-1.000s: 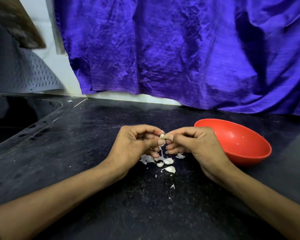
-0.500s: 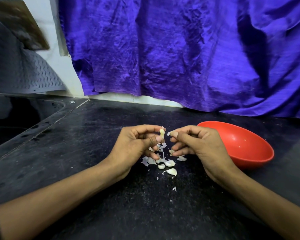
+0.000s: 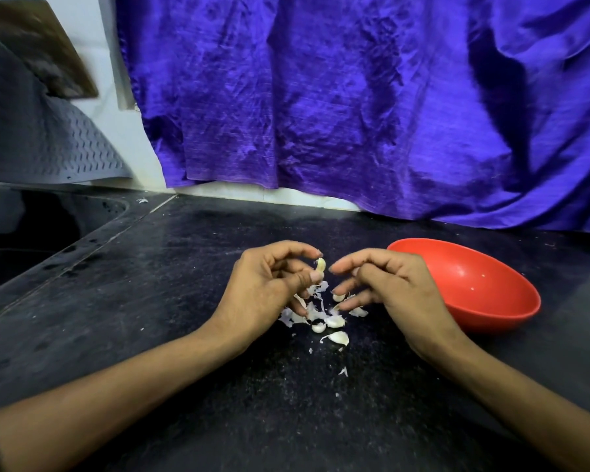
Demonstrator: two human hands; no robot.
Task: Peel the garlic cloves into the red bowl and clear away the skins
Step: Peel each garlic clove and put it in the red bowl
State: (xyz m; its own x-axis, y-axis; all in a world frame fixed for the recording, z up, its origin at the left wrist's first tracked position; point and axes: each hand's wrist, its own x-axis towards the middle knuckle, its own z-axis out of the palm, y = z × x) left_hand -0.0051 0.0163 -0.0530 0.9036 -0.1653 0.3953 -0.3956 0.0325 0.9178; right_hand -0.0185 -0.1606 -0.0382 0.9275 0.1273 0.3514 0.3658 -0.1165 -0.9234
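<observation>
My left hand (image 3: 266, 287) pinches a pale garlic clove (image 3: 320, 265) between thumb and forefinger, held just above the black counter. My right hand (image 3: 385, 284) hovers a little to the right of the clove with loosely bent fingers, and I see nothing held in it. Below and between the hands lies a small heap of white skins and cloves (image 3: 324, 318). The red bowl (image 3: 511, 311) stands tilted on the counter just right of my right hand, with a couple of tiny specks inside.
A dark sink (image 3: 31, 240) is sunk into the counter at the far left. Purple cloth (image 3: 355, 103) hangs over the wall behind. Small skin flakes (image 3: 343, 371) lie scattered nearer me on the black counter (image 3: 150, 301).
My right hand has drawn away from the clove and loosened its fingers. The left hand keeps the clove, now more exposed. More skin lies on the heap.
</observation>
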